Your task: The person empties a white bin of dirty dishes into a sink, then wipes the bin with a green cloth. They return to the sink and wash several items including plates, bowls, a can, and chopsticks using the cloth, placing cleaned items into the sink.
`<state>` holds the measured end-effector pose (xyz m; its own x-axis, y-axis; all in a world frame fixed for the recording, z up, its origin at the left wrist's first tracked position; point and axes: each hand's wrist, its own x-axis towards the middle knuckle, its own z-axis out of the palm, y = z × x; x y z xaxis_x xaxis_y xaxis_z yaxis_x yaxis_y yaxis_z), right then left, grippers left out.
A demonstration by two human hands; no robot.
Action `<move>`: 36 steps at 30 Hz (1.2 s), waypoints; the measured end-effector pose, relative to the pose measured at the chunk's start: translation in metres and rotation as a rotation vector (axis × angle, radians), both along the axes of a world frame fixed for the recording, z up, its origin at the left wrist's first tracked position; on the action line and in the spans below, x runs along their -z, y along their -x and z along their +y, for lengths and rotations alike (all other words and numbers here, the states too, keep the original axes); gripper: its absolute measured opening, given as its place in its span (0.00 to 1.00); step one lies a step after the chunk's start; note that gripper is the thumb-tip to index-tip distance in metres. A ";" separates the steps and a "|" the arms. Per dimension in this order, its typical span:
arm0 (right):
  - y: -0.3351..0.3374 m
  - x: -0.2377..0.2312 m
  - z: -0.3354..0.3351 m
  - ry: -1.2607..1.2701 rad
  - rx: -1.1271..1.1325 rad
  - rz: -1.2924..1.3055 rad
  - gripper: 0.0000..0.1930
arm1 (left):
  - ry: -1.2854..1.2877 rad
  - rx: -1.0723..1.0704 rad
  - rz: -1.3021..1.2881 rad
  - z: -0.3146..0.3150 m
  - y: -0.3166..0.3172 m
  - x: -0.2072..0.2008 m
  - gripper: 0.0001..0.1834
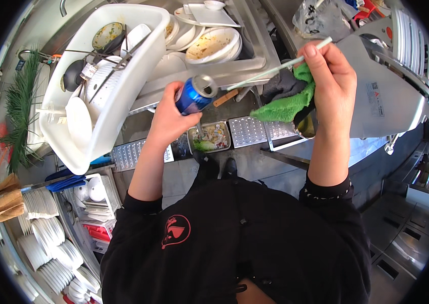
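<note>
My left hand (166,119) is wrapped round a blue drink can (188,100), its silver top tilted up toward me. A long pale green drinking straw (275,69) is pinched between the thumb and fingers of my right hand (333,76). The straw slants down to the left, its far end a little right of the can and apart from it. Behind and below my right hand lie a green cloth (286,105) and a dark grey cloth (281,85); whether the hand touches them I cannot tell.
A white tub (141,71) of dirty dishes and chopsticks stands at the left of the metal sink (255,65), which holds stacked soiled bowls (213,44). Below are a food-scrap tray (229,143) and perforated metal plates (247,131). White plates (49,233) fill the lower left racks.
</note>
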<state>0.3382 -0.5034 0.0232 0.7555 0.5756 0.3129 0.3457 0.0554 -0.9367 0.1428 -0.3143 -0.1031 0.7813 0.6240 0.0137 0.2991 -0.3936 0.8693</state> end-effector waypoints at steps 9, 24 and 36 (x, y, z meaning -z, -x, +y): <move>0.012 0.162 -0.026 0.451 -0.115 0.091 0.09 | 0.281 -0.161 -0.099 -0.018 0.041 0.110 0.42; 0.044 0.289 0.018 0.582 -0.035 0.317 0.47 | 0.515 0.300 -0.137 -0.022 -0.066 0.214 0.44; -0.081 0.405 -0.039 0.475 0.540 0.428 0.42 | 0.150 0.624 0.113 -0.095 -0.248 0.311 0.43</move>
<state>0.4191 -0.5428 -0.3821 0.9636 0.0989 -0.2483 -0.1794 -0.4492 -0.8752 0.3905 -0.4091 -0.4139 0.9891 0.0410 -0.1413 0.1459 -0.3997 0.9049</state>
